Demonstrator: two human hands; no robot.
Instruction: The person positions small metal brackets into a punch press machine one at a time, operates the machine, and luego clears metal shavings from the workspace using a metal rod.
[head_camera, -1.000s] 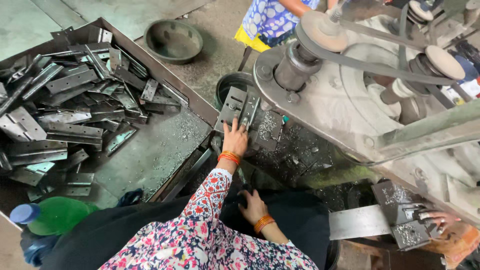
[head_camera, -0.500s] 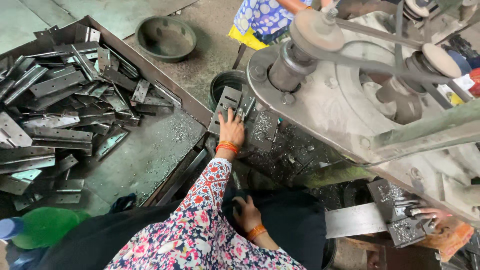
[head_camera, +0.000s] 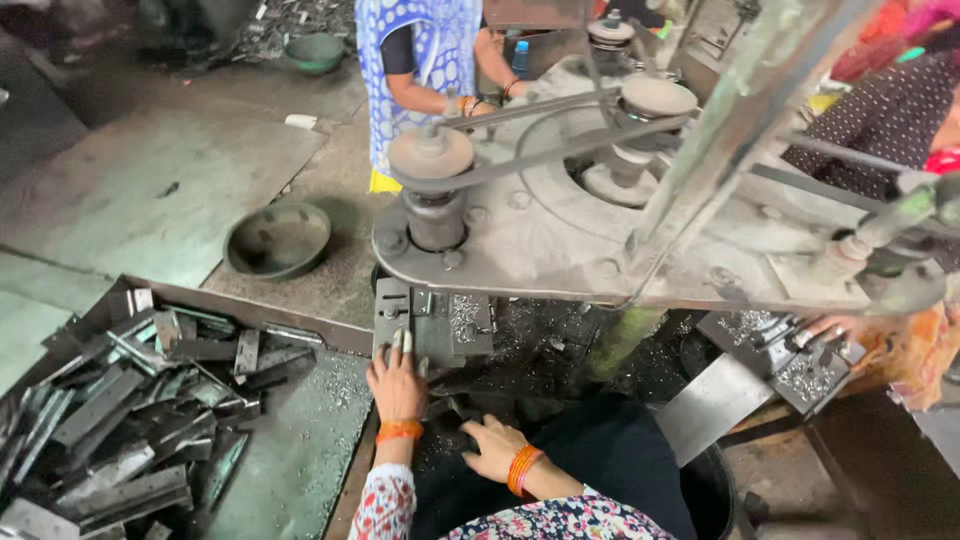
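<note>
My left hand (head_camera: 396, 385) lies flat, fingers spread, on the grey metal block (head_camera: 430, 322) just under the big machine (head_camera: 560, 215). My right hand (head_camera: 492, 447) rests open and low beside it, holding nothing. I should keep fingers off the block's edges.

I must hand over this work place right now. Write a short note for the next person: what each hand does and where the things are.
Left hand: flat on the metal block under the machine, fingers spread.
Right hand: lower down, resting among dark scrap, whether it holds a piece cannot be told.
Metal strips lie piled in the tray at left. A round bowl sits on the floor beyond.
Other people work opposite and at right.
</note>
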